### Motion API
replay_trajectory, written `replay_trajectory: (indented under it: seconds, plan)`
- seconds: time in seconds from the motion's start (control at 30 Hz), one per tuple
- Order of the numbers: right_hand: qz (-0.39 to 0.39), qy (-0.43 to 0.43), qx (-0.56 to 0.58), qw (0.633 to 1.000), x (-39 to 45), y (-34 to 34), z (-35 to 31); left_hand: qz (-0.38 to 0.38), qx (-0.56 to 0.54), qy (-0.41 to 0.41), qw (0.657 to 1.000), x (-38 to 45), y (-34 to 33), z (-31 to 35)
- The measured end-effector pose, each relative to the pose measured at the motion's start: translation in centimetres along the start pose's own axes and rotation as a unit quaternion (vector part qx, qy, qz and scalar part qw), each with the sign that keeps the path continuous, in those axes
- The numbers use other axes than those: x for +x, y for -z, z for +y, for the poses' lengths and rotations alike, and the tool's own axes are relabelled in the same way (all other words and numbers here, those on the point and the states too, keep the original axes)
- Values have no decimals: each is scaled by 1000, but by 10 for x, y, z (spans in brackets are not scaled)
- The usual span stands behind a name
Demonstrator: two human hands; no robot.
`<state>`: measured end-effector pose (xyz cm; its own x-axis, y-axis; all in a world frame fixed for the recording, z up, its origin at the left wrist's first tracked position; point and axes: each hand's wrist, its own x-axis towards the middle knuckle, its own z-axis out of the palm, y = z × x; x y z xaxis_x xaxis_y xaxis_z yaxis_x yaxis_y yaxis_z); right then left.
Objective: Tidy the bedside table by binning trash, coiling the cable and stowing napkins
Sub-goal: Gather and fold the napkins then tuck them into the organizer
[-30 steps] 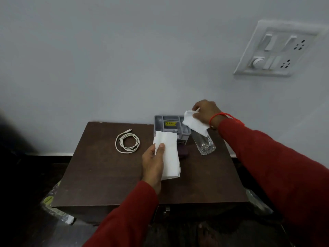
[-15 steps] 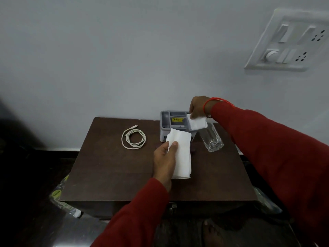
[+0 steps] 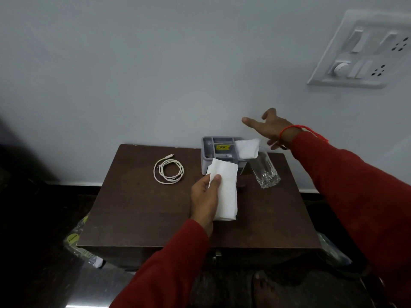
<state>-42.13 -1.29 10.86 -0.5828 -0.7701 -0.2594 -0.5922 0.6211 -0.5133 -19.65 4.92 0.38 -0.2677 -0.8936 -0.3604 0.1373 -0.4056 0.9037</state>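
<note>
The left hand (image 3: 205, 197) pinches a folded white napkin (image 3: 224, 192) between thumb and fingers, holding it low over the middle of the desk (image 3: 133, 207), its upper edge just in front of the grey organiser tray (image 3: 208, 152). The right hand (image 3: 270, 127) hangs above the back right corner with fingers spread wide and holding nothing. Below it a second napkin (image 3: 248, 147) lies draped over the right end of the tray, partly in a compartment and partly overhanging toward the clear drinking glass (image 3: 265, 171) that stands just beside the tray. Further left, well apart from the tray, the white cable (image 3: 169, 171) sits in a loose coil on the desk. So the coiling looks done, one napkin is roughly stowed though it may want tucking in, and the one in the left hand is yet to go in. Clear plastic wrappers (image 3: 77, 243) lie on the floor at the desk's left side, and another piece shows at the right; whether they count as binned cannot be told, since no bin is visible. Compared with half a second ago, the right hand has let go of the second napkin and lifted away from the tray with fingers opened, while the left hand keeps the same grip and place.
</note>
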Motion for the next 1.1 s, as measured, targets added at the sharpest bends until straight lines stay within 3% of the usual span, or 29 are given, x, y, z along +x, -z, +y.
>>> replay_trajectory:
  seconds: [0.2, 0.3, 0.4, 0.47, 0.63, 0.77, 0.87, 0.93, 1.0, 1.1]
  plan:
    - [-105, -15, 88, 990, -24, -13, 25, 1, -5, -3, 1000, -3, -3, -1]
    - [-47, 24, 82, 995, -20, -23, 28, -1, -4, -1, 1000, -5, -6, -2]
    - [39, 71, 31, 996, -15, -14, 17, -2, -1, 2, 1000, -4, -7, -2]
    - [52, 82, 7, 995, -13, -7, 7, -2, 2, 2, 1000, -4, -6, -3]
    - [-12, 85, -150, 985, -8, -10, -12, -9, 10, 2, 1000, -3, -2, 0]
    - [-42, 81, -163, 982, 6, -26, 1, -4, 5, -12, 1000, -2, 0, 0]
    - [95, 135, -132, 977, 6, -35, 16, 3, -6, -27, 1000, -1, 1, 0]
    - [173, 249, -66, 951, -7, -35, 16, 9, -16, -40, 999, -1, 0, 0]
    - [105, 349, -11, 931, -27, -31, 5, 8, -19, -51, 998, -1, -2, 0]
    - [-126, 369, -65, 919, -56, -28, -12, -9, -24, -70, 997, -5, -6, -2]
